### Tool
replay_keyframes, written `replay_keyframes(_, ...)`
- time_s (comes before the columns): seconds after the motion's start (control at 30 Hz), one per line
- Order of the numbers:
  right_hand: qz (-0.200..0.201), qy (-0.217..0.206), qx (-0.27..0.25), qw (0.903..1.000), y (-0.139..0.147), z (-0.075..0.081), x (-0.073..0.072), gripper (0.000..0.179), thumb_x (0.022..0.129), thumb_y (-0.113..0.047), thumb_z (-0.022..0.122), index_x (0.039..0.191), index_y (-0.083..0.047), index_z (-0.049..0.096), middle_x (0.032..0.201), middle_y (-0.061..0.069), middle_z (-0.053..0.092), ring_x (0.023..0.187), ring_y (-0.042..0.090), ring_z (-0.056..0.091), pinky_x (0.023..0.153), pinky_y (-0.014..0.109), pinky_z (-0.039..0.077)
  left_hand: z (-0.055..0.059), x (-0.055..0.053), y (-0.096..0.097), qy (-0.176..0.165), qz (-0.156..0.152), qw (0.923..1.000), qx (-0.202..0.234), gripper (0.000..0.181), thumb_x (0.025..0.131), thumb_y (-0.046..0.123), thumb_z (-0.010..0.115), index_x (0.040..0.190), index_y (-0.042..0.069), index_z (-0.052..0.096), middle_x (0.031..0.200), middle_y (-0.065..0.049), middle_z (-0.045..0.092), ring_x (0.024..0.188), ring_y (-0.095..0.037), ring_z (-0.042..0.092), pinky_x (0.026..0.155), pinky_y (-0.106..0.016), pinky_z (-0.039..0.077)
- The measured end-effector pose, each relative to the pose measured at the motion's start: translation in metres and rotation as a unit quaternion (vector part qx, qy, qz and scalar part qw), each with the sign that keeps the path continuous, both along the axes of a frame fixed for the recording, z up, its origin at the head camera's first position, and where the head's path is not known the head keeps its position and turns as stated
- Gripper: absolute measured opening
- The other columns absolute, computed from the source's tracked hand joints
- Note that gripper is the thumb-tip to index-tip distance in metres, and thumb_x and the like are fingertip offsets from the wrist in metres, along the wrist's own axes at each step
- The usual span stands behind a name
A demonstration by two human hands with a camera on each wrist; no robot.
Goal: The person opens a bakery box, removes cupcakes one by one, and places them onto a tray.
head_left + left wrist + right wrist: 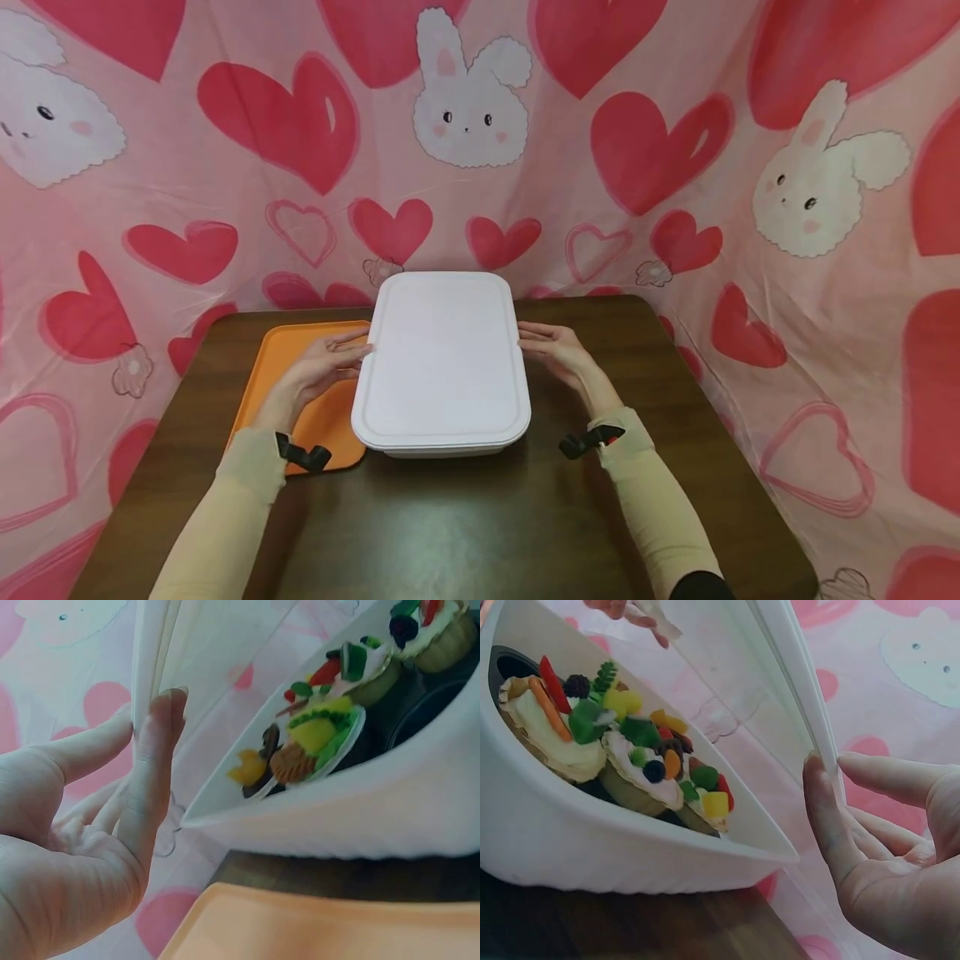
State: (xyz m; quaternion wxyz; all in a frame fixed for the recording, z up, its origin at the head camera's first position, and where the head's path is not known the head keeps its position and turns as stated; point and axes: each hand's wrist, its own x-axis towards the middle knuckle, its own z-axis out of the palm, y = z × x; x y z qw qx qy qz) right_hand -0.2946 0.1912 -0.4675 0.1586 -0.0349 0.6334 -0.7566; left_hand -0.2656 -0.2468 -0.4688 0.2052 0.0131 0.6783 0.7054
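A white rectangular lid is held level above a white box, with a gap between them in both wrist views. My left hand pinches the lid's left edge between thumb and fingers. On the opposite edge, the thumb and fingers of my right hand grip the rim the same way. Inside the box, several small tarts topped with fruit and leaf-like pieces sit in a black tray with round wells. From the head view the lid hides the tarts and most of the box.
An orange tray lies on the brown table, left of the box and partly under my left arm. Behind the table and along its right side hangs a pink cloth printed with hearts and rabbits.
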Motion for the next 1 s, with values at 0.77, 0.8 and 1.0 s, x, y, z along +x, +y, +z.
replay_keyframes(0.77, -0.047, 0.015, 0.046, 0.9977, 0.069, 0.006, 0.008, 0.062, 0.105, 0.008, 0.062, 0.160, 0.019, 0.036, 0.149, 0.024, 0.066, 0.106, -0.001, 0.073, 0.094, 0.016, 0.062, 0.008, -0.020, 0.087, -0.003, -0.001, 1.0000, 0.002, 0.065, 0.110, 0.012, 0.067, 0.167, -0.003, 0.040, 0.089, 0.010, 0.080, 0.071, -0.006, 0.078, 0.073, -0.022, 0.067)
replay_keyframes(0.8, -0.047, 0.015, 0.049, 0.9976, 0.070, 0.006, 0.008, 0.062, 0.105, 0.009, 0.061, 0.160, 0.019, 0.036, 0.156, 0.031, 0.058, 0.106, -0.002, 0.072, 0.094, 0.015, 0.062, 0.008, -0.021, 0.090, -0.004, -0.001, 1.0000, 0.002, 0.065, 0.109, 0.013, 0.068, 0.167, -0.002, 0.040, 0.090, 0.010, 0.080, 0.072, -0.006, 0.078, 0.073, -0.022, 0.067)
replay_keyframes(1.0, -0.057, 0.021, 0.075, 0.9953, 0.080, 0.006, 0.012, 0.062, 0.105, 0.008, 0.061, 0.161, 0.019, 0.036, 0.167, 0.043, 0.035, 0.106, -0.004, 0.070, 0.091, 0.013, 0.061, 0.006, -0.021, 0.108, -0.005, -0.010, 0.9996, 0.027, 0.067, 0.110, 0.012, 0.067, 0.167, -0.005, 0.037, 0.095, 0.009, 0.080, 0.075, -0.007, 0.079, 0.074, -0.024, 0.068)
